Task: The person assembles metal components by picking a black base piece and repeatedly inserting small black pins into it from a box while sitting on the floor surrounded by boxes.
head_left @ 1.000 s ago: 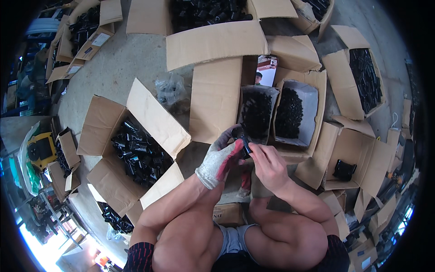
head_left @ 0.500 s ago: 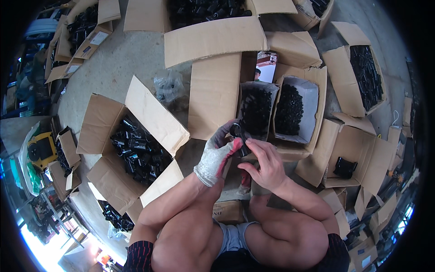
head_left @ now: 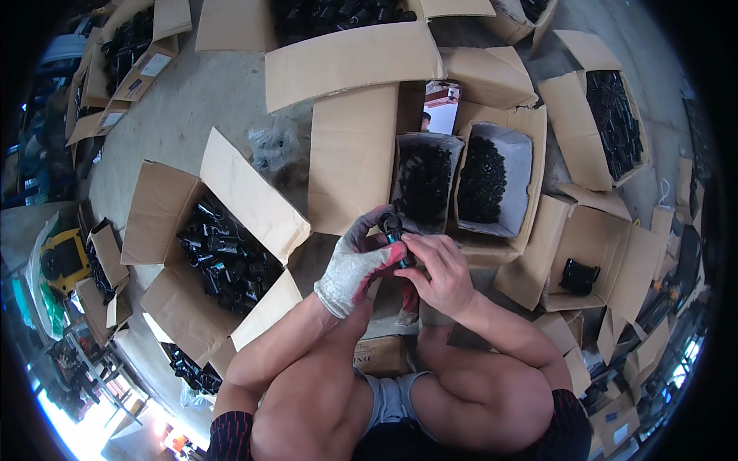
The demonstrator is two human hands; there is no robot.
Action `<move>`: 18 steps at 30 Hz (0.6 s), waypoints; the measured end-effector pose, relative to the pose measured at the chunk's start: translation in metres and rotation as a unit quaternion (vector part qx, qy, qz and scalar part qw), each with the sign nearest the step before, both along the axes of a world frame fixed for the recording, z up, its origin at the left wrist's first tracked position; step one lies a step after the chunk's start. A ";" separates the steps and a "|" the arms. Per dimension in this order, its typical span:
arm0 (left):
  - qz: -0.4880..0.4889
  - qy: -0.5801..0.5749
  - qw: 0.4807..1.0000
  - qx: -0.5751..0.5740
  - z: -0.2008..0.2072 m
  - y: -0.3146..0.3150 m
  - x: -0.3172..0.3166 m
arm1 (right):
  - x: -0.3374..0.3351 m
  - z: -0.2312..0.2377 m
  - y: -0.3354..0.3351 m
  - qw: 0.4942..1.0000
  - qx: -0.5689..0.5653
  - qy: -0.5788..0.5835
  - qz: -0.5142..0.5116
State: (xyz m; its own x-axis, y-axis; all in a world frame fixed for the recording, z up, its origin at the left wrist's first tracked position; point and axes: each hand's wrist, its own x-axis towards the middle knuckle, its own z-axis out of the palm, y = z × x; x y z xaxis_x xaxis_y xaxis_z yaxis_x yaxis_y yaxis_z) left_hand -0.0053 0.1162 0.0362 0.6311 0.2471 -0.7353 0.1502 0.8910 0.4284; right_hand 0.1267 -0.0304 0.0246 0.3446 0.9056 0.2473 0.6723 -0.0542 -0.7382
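In front of my knees, my left hand [head_left: 346, 273], in a grey-white glove with reddish fingers, is closed around a glossy black plastic part with a ring-shaped end [head_left: 390, 226]. My right hand [head_left: 442, 275] is bare. Its thumb and fingertips pinch the part's near right side, hiding some of it. Just beyond my hands, a dark bin of small black pieces [head_left: 424, 184] and a grey-lined bin [head_left: 516, 173] holding more small black pieces stand side by side in a cardboard box [head_left: 538, 154].
To the left, an open carton [head_left: 157, 211] holds many glossy black parts [head_left: 231, 257]. A phone [head_left: 441, 107] with a lit screen leans behind the bins. At right, another carton [head_left: 619, 261] contains a black piece [head_left: 579, 276]. A clear plastic bag [head_left: 273, 144] lies on the floor.
My right thumb has come in against the part, and the fingers now pinch it more tightly. The part has turned slightly in my hands. The whole view has shifted a little.
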 end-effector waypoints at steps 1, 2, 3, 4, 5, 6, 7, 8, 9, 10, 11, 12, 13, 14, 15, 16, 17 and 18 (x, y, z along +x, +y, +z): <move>0.002 -0.002 1.000 -0.008 -0.003 -0.001 -0.003 | 0.002 -0.002 0.000 0.999 0.000 0.041 0.006; 0.004 -0.004 1.000 -0.014 -0.005 0.000 -0.006 | 0.004 -0.003 0.002 0.997 0.001 0.082 0.011; 0.003 -0.009 1.000 -0.022 -0.005 0.002 -0.007 | 0.006 -0.001 0.005 0.995 0.000 0.103 0.014; 0.001 -0.014 0.999 -0.030 -0.006 0.005 -0.008 | 0.008 -0.002 0.005 0.993 -0.004 0.115 0.016; 0.000 -0.019 0.999 -0.038 -0.007 0.007 -0.009 | 0.010 -0.004 0.003 0.992 -0.008 0.127 0.019; 0.006 -0.028 0.998 -0.048 -0.008 0.008 -0.010 | 0.011 -0.006 0.003 0.990 -0.012 0.139 0.022; 0.012 -0.037 0.998 -0.058 -0.011 0.009 -0.011 | 0.009 -0.006 0.002 0.991 -0.009 0.130 0.018; 0.018 -0.045 0.997 -0.068 -0.012 0.009 -0.013 | 0.007 -0.006 0.001 0.992 -0.006 0.123 0.013; 0.026 -0.050 0.996 -0.072 -0.014 0.009 -0.014 | 0.005 -0.005 0.001 0.993 -0.003 0.115 0.009; 0.034 -0.056 0.995 -0.076 -0.015 0.009 -0.015 | 0.002 -0.004 0.002 0.995 0.001 0.096 0.001; 0.041 -0.062 0.994 -0.080 -0.016 0.008 -0.015 | -0.001 -0.001 0.005 0.997 0.005 0.077 -0.007; 0.038 -0.057 0.994 -0.081 -0.016 0.008 -0.015 | -0.003 0.001 0.007 0.998 0.008 0.058 -0.014; 0.035 -0.052 0.995 -0.082 -0.016 0.008 -0.015 | -0.004 0.003 0.007 0.999 0.007 0.035 -0.016; 0.031 -0.048 0.995 -0.082 -0.016 0.009 -0.014 | -0.003 0.005 0.007 1.000 0.006 0.013 -0.018; 0.034 -0.045 0.995 -0.084 -0.014 0.009 -0.013 | -0.003 0.006 0.008 1.000 0.005 -0.010 -0.020; 0.037 -0.041 0.995 -0.085 -0.010 0.010 -0.012 | -0.003 0.006 0.008 0.999 0.011 -0.014 -0.028; 0.040 -0.037 0.995 -0.087 -0.007 0.010 -0.010 | -0.004 0.005 0.009 0.999 0.018 -0.018 -0.035; 0.045 -0.036 0.994 -0.089 -0.005 0.009 -0.008 | -0.004 0.005 0.009 0.999 0.024 -0.022 -0.042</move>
